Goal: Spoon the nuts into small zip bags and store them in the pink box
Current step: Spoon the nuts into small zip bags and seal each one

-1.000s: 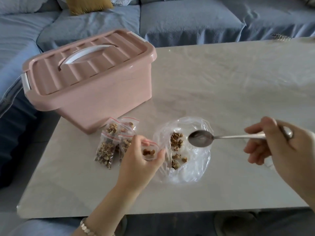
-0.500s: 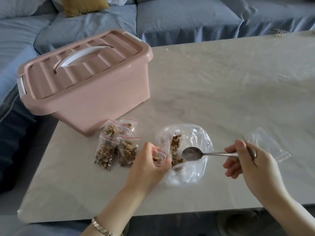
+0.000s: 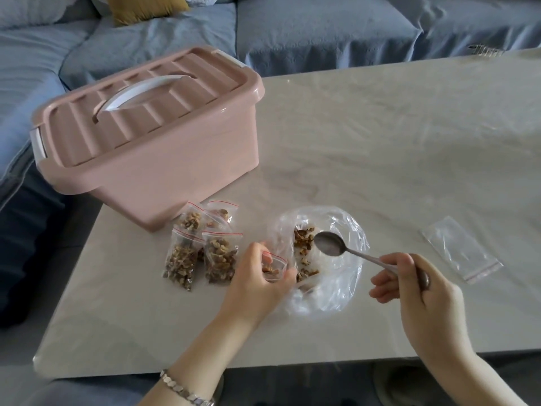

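Observation:
My left hand grips a small zip bag with a few nuts in it, mouth held open beside the big clear bag. Loose walnut pieces lie inside that clear bag. My right hand holds a metal spoon by its handle; the empty bowl hovers over the clear bag, right of the nuts. Several filled zip bags lie in front of the pink box, whose lid is closed.
An empty small zip bag lies flat on the table to the right. The pale table stretches back towards a blue sofa. The table's near edge runs just below my wrists.
The spoon dipped lower into the clear bag, then rose a little, its bowl still empty. My left hand moved the small bag closer to the clear bag's edge.

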`<state>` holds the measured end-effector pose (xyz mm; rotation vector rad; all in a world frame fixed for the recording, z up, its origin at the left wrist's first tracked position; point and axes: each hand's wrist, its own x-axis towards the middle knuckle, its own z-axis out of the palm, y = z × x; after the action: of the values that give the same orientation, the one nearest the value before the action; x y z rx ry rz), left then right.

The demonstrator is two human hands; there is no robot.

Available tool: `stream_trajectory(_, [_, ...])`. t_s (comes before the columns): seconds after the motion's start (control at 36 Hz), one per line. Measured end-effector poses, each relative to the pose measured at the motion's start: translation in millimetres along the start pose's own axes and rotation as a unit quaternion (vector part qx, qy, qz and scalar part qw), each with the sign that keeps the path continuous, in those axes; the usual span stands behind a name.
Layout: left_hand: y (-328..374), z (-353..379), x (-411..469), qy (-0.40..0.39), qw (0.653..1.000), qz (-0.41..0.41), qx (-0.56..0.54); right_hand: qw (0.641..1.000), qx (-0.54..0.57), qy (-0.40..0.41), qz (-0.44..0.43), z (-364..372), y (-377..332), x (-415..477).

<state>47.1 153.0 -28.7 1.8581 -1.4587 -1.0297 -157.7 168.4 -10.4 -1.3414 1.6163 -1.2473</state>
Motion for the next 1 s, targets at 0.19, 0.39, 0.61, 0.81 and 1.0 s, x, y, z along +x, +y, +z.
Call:
stream_trajectory(0.19, [2,4,9,-0.028,1.0,0.006,-0.009,0.999,0.007,-0.039,0.03,19,16,1])
stream_trajectory(0.39, [2,9,12,-0.037,0.999,0.02,-0.013,0.983,0.117,-0.065,0.127,27,20,-4])
stream_trajectory(0.61, [1,11,12,-0.064,0.997,0.031,-0.012,0.941,0.233,-0.058,0.238,26,19,0])
stream_trajectory(0.81, [0,7,13,-0.043,0.998,0.041,-0.016,0.919,0.277,-0.038,0.277,19,18,4])
stream_trajectory(1.0, [0,0,17,-0.015,0.999,0.032,-0.014,0.92,0.282,-0.027,0.269,-3,16,5])
